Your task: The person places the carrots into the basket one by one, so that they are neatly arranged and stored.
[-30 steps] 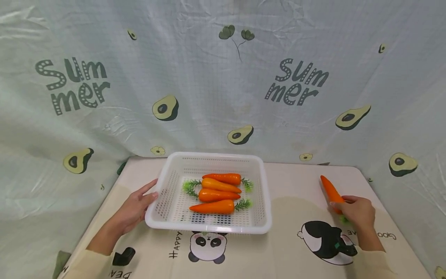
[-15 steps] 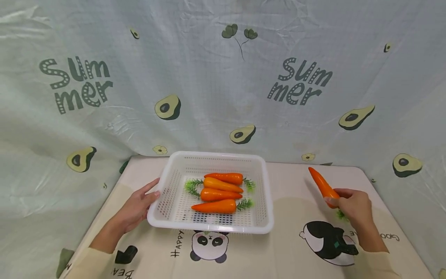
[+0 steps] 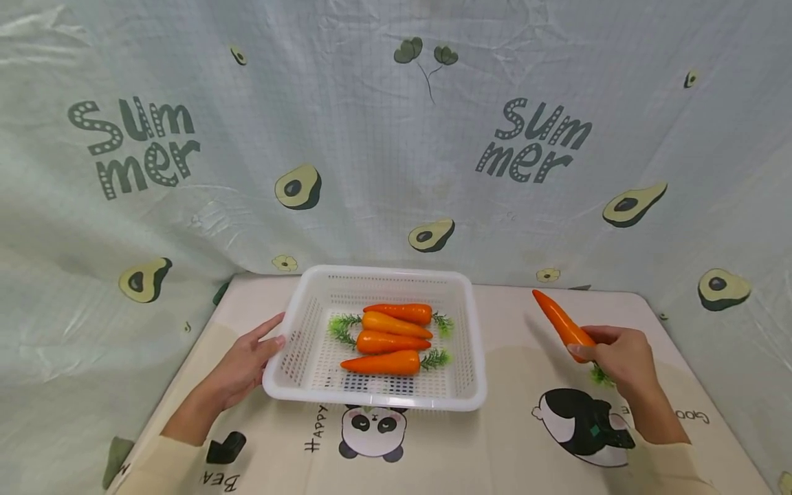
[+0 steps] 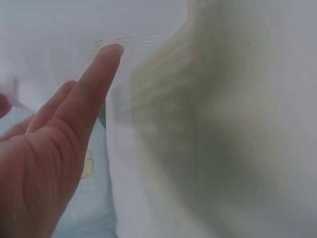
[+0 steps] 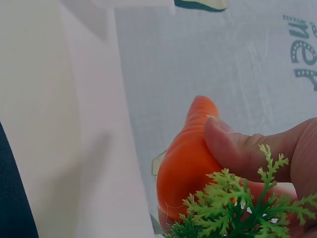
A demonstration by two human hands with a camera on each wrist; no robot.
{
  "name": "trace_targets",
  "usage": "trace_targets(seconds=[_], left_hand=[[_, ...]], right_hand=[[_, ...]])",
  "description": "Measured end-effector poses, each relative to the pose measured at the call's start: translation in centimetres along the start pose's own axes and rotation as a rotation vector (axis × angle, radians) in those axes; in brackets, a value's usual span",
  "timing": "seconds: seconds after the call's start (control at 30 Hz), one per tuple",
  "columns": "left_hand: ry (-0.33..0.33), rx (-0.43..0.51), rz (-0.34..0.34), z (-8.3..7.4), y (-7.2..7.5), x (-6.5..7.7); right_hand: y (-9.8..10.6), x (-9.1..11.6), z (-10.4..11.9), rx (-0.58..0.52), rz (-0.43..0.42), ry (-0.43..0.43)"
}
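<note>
A white perforated plastic basket stands at the middle of the table. Across its floor lie several orange carrots with green leafy tops. At the basket's left side, my left hand has its thumb over the rim; in the left wrist view its index finger stretches along the outer wall. Off to the right, my right hand grips another carrot near its leafy end, tip pointing up and left. The right wrist view shows the thumb pressed on the carrot, green leaves below it.
The table wears a cream cover printed with a panda and other animals. A pale cloth with avocado and lettering prints hangs behind and at the sides.
The right hand has raised its carrot and carried it a little to the left, toward the basket. My left hand stays at the basket's left rim; the basket's carrots lie as before.
</note>
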State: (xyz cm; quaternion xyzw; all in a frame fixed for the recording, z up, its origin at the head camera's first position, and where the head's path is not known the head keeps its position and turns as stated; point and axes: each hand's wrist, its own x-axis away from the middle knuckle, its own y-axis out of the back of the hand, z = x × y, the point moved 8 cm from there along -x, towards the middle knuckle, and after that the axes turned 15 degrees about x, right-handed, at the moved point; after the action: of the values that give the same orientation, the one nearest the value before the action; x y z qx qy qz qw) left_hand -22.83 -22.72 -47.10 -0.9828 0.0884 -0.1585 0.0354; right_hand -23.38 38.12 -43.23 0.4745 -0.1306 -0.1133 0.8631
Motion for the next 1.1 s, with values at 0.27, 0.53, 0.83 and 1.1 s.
trace_targets(seconds=[0.27, 0.53, 0.83, 1.1], left_hand=[[0.016, -0.004, -0.013, 0.2, 0.1, 0.0], [0.001, -0.004, 0.007, 0.0, -0.1, 0.0], [0.012, 0.0, -0.004, -0.1, -0.1, 0.0], [0.005, 0.007, 0.0, -0.3, -0.2, 0.1]], right_hand=[[0.0, 0.4, 1.4, -0.002, 0.024, 0.053], [-0.1, 0.3, 3.0, 0.011, 0.049, 0.105], [-0.6, 0.7, 4.6, -0.002, 0.111, 0.146], [-0.8, 1.2, 5.9, -0.001, 0.142, 0.193]])
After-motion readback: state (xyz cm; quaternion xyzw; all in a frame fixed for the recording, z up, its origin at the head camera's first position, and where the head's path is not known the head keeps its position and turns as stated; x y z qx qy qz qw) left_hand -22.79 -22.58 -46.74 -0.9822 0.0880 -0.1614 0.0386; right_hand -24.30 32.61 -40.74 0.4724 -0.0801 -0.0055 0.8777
